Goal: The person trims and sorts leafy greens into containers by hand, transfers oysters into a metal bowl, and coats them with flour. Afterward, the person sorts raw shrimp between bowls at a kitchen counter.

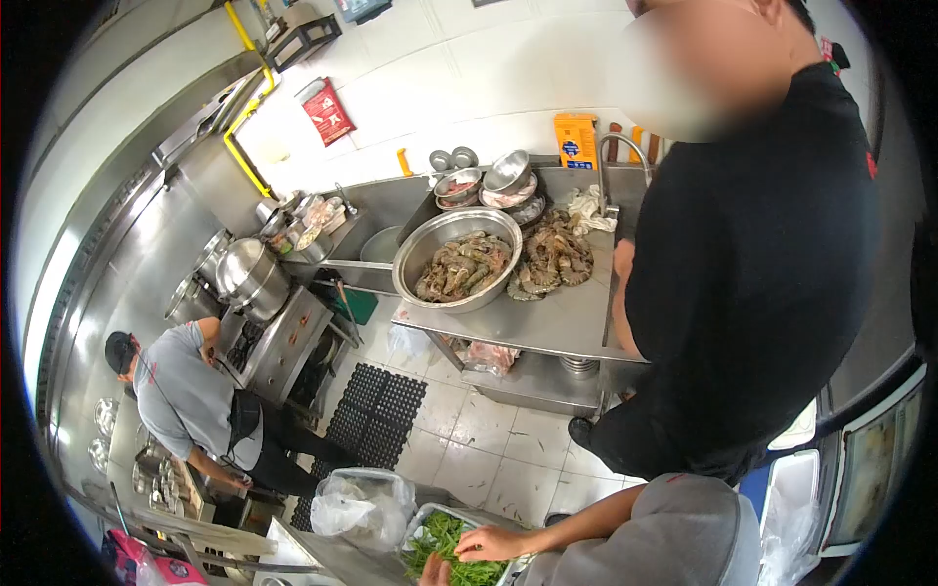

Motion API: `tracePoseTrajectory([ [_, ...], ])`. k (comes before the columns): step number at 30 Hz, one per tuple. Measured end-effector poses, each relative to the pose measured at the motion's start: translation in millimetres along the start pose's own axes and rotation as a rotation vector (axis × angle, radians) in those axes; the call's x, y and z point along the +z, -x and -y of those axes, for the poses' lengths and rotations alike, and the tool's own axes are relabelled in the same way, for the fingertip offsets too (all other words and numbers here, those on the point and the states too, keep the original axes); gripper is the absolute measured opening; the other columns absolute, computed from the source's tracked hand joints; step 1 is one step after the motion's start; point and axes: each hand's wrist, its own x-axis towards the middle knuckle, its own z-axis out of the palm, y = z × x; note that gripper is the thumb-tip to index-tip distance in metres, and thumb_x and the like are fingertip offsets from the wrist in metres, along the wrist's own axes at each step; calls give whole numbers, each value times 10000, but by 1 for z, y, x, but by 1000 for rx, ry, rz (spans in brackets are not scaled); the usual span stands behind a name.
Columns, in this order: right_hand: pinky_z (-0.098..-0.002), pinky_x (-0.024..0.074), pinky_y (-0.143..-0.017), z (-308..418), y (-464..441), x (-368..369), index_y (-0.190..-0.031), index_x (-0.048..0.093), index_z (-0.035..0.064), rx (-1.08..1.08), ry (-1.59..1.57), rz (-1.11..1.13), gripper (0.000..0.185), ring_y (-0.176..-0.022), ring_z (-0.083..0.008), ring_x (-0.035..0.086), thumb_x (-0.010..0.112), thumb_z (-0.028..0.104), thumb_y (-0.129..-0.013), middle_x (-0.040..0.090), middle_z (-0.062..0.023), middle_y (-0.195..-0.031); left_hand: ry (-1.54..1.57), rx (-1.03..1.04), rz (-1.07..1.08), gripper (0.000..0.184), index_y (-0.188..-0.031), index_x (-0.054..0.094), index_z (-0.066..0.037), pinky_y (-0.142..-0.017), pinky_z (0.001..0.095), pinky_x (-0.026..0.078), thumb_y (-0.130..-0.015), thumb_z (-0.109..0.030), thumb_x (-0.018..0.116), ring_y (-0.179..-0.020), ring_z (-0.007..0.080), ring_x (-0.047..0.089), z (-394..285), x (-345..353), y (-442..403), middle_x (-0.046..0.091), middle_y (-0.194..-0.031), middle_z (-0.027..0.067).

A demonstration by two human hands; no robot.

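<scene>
At the bottom edge, my right hand (491, 543) reaches in from the right over a tub (414, 528) of green leafy herbs (440, 535). Its fingers are bent and pinched together at the leaves; the exact sprig between them is too small to make out. My left hand (435, 571) is beside it, cut off by the frame, with its visible fingers stretched out and apart. A grey sleeve (655, 518) covers my upper right arm. Touching the tub's left side is a clear plastic bag (362, 508) in a bin.
A steel counter (606, 313) bears a large bowl (403, 256) of shrimp and a shrimp pile (554, 256). A person in black (752, 244) stands at the sink on the right. Another person (200, 391) leans near the stove (283, 337). A black mat (376, 415) covers floor tiles.
</scene>
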Motion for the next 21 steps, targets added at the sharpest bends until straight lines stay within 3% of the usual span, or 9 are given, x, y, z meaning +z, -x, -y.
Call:
tracePoseTrajectory([
  [1, -345, 494, -697, 0, -3, -1, -999, 678, 5, 3, -28, -6, 240, -806, -251, 638, 646, 210, -877, 661, -104, -915, 242, -97, 79, 503, -1319, 513, -35, -887, 352, 471, -917, -315, 627, -1072, 247, 587, -53, 10, 6, 605, -1226, 134],
  [4, -335, 495, -692, -3, -12, -2, -1005, 694, 9, 96, -92, 5, 221, -803, -232, 641, 652, 184, -877, 670, -105, -925, 342, 53, 157, 404, -1268, 549, -8, -847, 303, 472, -927, -210, 630, -999, 170, 590, -14, 32, -9, 640, -1142, 91],
  [6, -323, 495, -690, -6, -14, -9, -1005, 698, 11, 110, -71, 39, 222, -803, -217, 642, 661, 184, -871, 674, -100, -926, 131, 38, 65, 343, -1220, 580, 1, -823, 288, 475, -924, -166, 630, -951, 155, 597, 8, 33, -15, 660, -1082, 78],
  [8, -301, 496, -692, 3, -15, -18, -1011, 700, 10, 121, 0, 80, 233, -799, -190, 641, 674, 190, -865, 675, -96, -923, 24, -60, -41, 285, -1163, 619, 11, -782, 285, 491, -915, -128, 636, -899, 153, 617, -12, 34, -6, 684, -1011, 81],
  [11, -294, 496, -698, 8, -18, -21, -1024, 699, 13, 136, -46, 65, 248, -798, -189, 640, 681, 201, -863, 669, -100, -928, 393, -66, -39, 316, -1194, 607, 9, -765, 283, 496, -913, -133, 636, -904, 158, 626, -37, 35, 2, 683, -1028, 98],
  [14, -291, 499, -717, 24, -22, -26, -1029, 702, 14, 156, -120, 41, 256, -822, -184, 642, 688, 207, -862, 672, -91, -986, 300, -28, -44, 314, -1193, 612, -6, -771, 278, 494, -918, -157, 635, -917, 162, 630, -78, 37, 9, 688, -1019, 97],
  [19, -287, 498, -766, 29, -36, -31, -1142, 648, -3, 200, -338, 18, 327, -878, -150, 629, 656, 217, -900, 670, -90, -1024, 181, 10, -44, 247, -1109, 645, -3, -781, 285, 479, -930, -170, 613, -884, 153, 616, -71, 42, 4, 688, -972, 95],
  [21, -280, 486, -703, 31, -42, -36, -1014, 676, 3, 143, -280, 47, 306, -798, -106, 620, 619, 291, -928, 684, -79, -906, 240, -33, -25, 250, -1116, 636, 0, -755, 302, 477, -933, -168, 603, -837, 161, 602, -83, 41, 5, 679, -922, 93],
])
